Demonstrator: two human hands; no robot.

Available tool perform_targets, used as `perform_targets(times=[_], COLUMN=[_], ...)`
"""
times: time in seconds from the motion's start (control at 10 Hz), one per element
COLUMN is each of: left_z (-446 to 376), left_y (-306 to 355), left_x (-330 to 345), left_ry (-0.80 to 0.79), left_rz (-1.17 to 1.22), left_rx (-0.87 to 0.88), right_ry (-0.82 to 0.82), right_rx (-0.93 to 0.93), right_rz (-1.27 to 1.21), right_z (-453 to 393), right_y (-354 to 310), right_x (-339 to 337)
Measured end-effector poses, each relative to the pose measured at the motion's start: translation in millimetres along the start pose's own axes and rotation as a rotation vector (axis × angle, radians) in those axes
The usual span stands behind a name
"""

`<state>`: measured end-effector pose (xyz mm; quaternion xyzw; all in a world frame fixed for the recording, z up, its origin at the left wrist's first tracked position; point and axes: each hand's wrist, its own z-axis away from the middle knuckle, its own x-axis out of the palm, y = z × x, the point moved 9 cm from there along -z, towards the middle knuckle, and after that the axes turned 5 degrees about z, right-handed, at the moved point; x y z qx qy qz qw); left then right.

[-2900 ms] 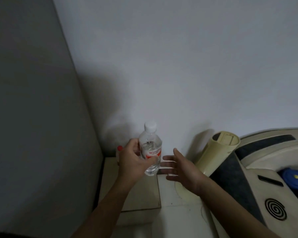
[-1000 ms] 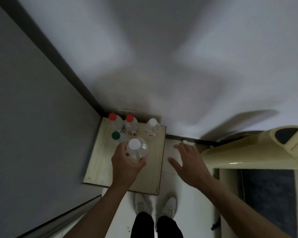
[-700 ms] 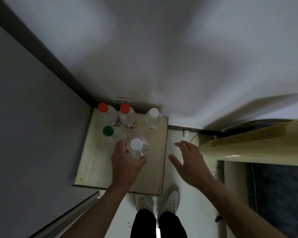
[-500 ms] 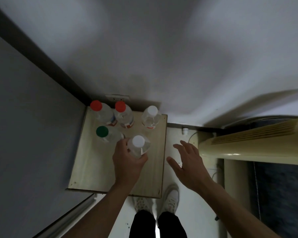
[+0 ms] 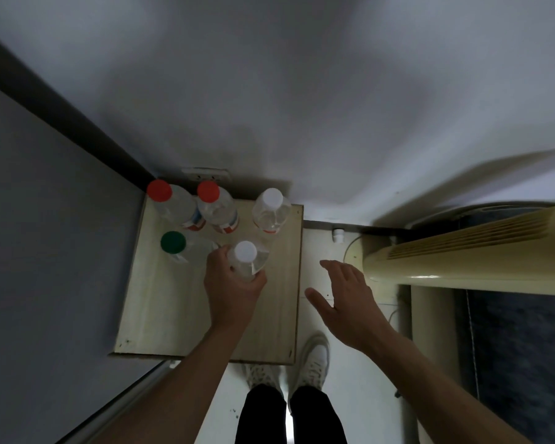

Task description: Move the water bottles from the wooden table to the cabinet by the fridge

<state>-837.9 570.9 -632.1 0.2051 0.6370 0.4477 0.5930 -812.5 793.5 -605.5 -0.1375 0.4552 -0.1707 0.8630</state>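
One bottle (image 5: 249, 259) within left hand (image 5: 229, 286)

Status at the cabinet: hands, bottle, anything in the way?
Left hand shut on white-capped bottle, over cabinet top. Right hand open, empty. Green-capped bottle close beside; three more bottles behind.

The white-capped bottle (image 5: 249, 258) stands upright in my left grip (image 5: 229, 283), clear plastic with water inside, over the middle of the cabinet top (image 5: 161, 302), a pale wooden square. Just left of it stands the green-capped bottle (image 5: 181, 246), nearly touching my fingers. Along the back edge stand three more, all upright: a red-capped bottle (image 5: 170, 203) in the far left corner, a second red-capped bottle (image 5: 217, 208) close beside it, both with red-and-blue labels, and another white-capped one (image 5: 271, 211) near the right edge.
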Motion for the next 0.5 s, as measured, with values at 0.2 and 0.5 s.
perform_targets(times=[0.2,0.5], left_z=[4.0,23.0], left_y=[-0.6,14.8], left_x=[4.7,-11.2], left_ry=[-0.047,-0.119], left_rz=[0.014,-0.063], left_rx=[-0.007,-0.06], right_ry=[-0.037,0.018], right_rx=[0.01,-0.014], right_rz=[-0.028,-0.014], right_z=[11.1,20.8], right_y=[-1.7,-4.1], right_x=[9.9,-10.7])
